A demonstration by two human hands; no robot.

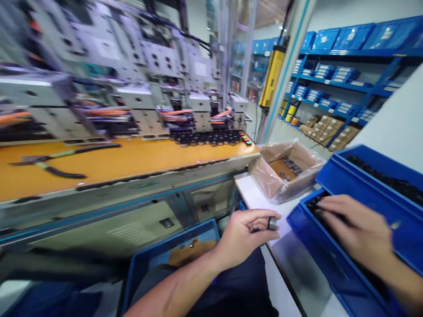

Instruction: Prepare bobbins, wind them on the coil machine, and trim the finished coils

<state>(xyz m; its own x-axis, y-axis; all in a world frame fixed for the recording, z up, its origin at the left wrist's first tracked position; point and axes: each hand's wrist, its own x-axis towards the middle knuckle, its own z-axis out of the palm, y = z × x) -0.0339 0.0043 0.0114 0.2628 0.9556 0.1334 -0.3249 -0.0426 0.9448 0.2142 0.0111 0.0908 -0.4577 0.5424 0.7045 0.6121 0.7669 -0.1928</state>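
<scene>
Just one cylinder (272,223) in left hand (240,234)

The cylinder (272,223) looks metallic, the bin (319,240) smooth plastic, the box liner (275,188) glossy film.

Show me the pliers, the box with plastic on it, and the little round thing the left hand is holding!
Pliers (89,149), head view: upper handle's black grip.
Box with plastic (267,178), head view: outside of a side wall.
Little round thing (272,223), head view: its grey side.
</scene>
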